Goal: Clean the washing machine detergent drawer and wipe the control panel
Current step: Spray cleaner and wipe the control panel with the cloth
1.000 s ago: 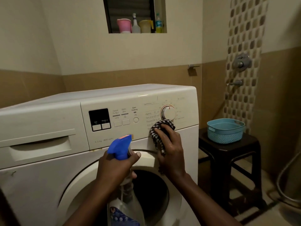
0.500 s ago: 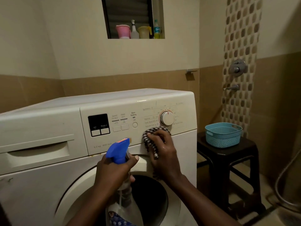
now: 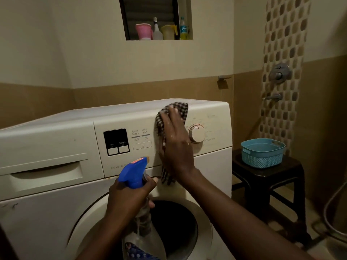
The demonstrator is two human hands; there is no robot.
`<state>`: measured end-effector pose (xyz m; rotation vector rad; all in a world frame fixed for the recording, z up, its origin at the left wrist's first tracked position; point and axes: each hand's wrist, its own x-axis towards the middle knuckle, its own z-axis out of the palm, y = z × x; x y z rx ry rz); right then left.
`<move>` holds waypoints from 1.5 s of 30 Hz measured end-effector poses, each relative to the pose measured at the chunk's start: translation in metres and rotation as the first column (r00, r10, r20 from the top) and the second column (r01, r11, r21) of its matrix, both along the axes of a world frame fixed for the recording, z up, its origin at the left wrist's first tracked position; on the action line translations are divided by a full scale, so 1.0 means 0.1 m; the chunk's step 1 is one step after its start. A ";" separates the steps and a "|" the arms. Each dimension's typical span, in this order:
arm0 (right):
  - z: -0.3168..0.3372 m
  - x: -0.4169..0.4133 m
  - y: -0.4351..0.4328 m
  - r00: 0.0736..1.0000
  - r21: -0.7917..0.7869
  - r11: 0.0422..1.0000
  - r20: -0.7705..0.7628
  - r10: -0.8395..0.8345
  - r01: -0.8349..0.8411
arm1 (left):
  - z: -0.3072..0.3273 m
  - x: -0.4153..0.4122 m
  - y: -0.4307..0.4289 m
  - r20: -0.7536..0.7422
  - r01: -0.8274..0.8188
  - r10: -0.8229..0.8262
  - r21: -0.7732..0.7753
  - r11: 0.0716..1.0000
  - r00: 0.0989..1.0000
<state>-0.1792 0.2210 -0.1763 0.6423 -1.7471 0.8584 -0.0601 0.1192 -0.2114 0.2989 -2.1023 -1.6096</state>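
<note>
The right hand [image 3: 175, 145], fingers straight, presses the checked cloth [image 3: 180, 110] flat on the control panel [image 3: 216, 117], just beside the dial [image 3: 196, 133]. The left hand [image 3: 127, 201] grips the spray bottle [image 3: 134, 172].

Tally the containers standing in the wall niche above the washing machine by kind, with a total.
Jugs: 2, the pink jug and the yellow jug
Spray bottles: 1, the white spray bottle
Capped bottles: 1, the blue-labelled bottle
Total: 4
</note>
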 end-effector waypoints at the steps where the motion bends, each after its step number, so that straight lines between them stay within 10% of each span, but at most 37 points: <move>1: -0.07 0.03 0.01 0.998 0.069 0.996 -0.026 0.054 -0.053 | 0.00 0.00 -0.02 -0.002 0.004 -0.004 0.018 1.000 1.000; 7: 0.16 -0.09 0.05 0.996 -0.101 0.992 0.041 0.077 -0.073 | 0.00 0.03 -0.15 -0.054 -0.021 0.025 0.071 0.997 0.998; 13: -0.19 0.04 0.07 0.974 0.253 0.946 -0.054 0.222 -0.201 | 0.10 -0.02 -0.10 -0.127 -0.028 0.036 0.068 0.997 0.991; 22: -0.68 0.13 0.83 0.986 0.234 0.959 0.095 0.139 -0.158 | 0.19 -0.17 0.26 -0.113 0.068 -0.069 -0.014 0.998 0.991; 45: -0.47 -0.01 1.77 0.997 -0.261 0.963 0.058 -0.056 0.070 | 0.64 -0.65 0.92 -0.193 0.126 -0.156 -0.162 0.979 0.969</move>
